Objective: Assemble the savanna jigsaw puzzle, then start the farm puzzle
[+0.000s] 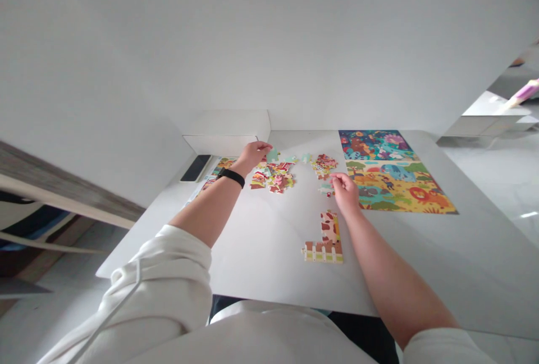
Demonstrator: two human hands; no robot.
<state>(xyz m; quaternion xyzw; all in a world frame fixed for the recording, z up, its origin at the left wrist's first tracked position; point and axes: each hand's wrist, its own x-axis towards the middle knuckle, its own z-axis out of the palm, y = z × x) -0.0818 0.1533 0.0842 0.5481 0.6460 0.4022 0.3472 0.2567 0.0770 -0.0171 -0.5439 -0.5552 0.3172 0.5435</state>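
My left hand (254,154), with a black band on its wrist, is closed in a pinch at the far side of the table. A small reddish puzzle piece (264,158) shows under its fingertips, beside a pale green piece (273,155). A pile of loose puzzle pieces (278,177) lies just nearer to me. My right hand (346,191) is closed with its fingers curled; what they hold, if anything, is hidden. Pale green puzzle pieces (325,189) lie against it, below another small pile (325,164). Closer to me, joined pieces (323,251) form an L-shaped corner with a fence and brown patches.
Two colourful animal pictures (398,184) lie at the right of the white table (261,240). At the left are a dark phone (196,168), a white box (225,128) and another printed sheet (223,165) partly under my left arm. A wall rises behind the table.
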